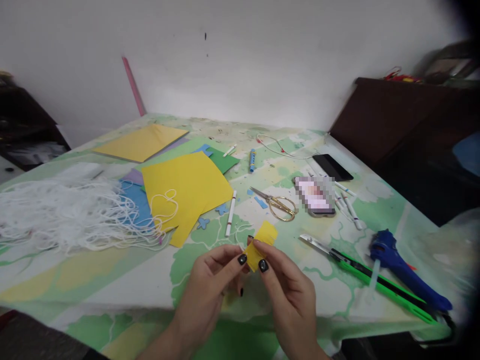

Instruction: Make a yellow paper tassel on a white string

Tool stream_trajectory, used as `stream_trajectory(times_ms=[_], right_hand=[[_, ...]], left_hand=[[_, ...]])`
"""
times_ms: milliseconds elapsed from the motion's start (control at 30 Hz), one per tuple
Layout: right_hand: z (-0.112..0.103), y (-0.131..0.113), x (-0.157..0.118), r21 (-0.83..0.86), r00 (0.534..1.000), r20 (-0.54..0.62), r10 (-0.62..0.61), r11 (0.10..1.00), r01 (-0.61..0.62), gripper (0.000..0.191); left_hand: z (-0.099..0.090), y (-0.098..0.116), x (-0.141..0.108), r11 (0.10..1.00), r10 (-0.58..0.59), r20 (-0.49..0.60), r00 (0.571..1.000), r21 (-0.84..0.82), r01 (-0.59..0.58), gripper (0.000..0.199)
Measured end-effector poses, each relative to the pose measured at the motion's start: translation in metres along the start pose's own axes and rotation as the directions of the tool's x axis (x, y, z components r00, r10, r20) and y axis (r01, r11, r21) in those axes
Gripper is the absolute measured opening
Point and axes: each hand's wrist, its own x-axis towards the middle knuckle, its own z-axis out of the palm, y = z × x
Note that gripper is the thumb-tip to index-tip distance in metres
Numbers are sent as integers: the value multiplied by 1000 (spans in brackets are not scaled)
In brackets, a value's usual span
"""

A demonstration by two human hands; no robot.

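A small yellow piece [266,234] is pinched between my two hands near the table's front edge. My left hand [219,275] grips its lower left side with thumb and fingers. On the right, my right hand [287,285] has its thumb and forefinger closed on the same piece. A white string [240,232] curls just behind my left fingertips. Beyond the hands lie gold-handled scissors [281,205], small blue scraps [260,202] and a white marker [231,214]. The large cut yellow sheet [187,185] rests to the left of the marker.
White string [67,215] is heaped at left. On the right are a green cutter [386,285], a blue glue gun [408,272], a lit phone [315,195], a dark phone [333,167] and several markers. A blue roll [252,161] lies farther back.
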Motion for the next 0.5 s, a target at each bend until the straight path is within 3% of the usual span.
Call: stream_trajectory(times_ms=[133, 300, 500], right_hand=[[-1, 0, -1, -37, 999, 3, -46, 998, 46, 30], [-4, 1, -1, -96, 1000, -10, -17, 995, 16, 30], [-32, -4, 0, -286, 980, -191, 46, 953, -100, 33]], left_hand=[[5, -3, 1, 993, -36, 15, 999, -115, 37, 16], [5, -4, 3, 991, -40, -24, 999, -127, 37, 15], [4, -3, 8, 991, 72, -82, 994, -111, -80, 16]])
